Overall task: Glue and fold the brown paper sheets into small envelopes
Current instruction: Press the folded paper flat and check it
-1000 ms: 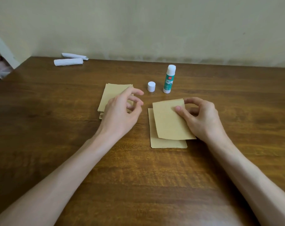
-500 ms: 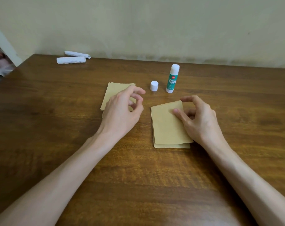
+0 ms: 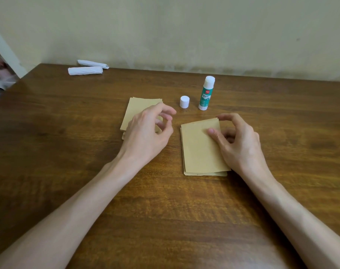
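Note:
Two piles of brown paper lie on the wooden table (image 3: 68, 152). The left pile (image 3: 141, 107) sits partly under my left hand (image 3: 145, 136), which hovers with loosely curled fingers and holds nothing. The right pile (image 3: 198, 150) has its top sheet lying slightly askew. My right hand (image 3: 240, 146) holds that sheet at its right edge, with the thumb on top and the index finger at the far right corner. An uncapped glue stick (image 3: 206, 94) stands upright behind the piles, its white cap (image 3: 184, 101) beside it.
Two white rolled papers (image 3: 85, 70) lie at the far left near the wall. The table's left edge runs diagonally at the upper left. Bare wood lies between me and the piles.
My right hand has lowered the top sheet onto the right pile and turned it nearly square with the sheets below. My left hand has stayed over the left pile.

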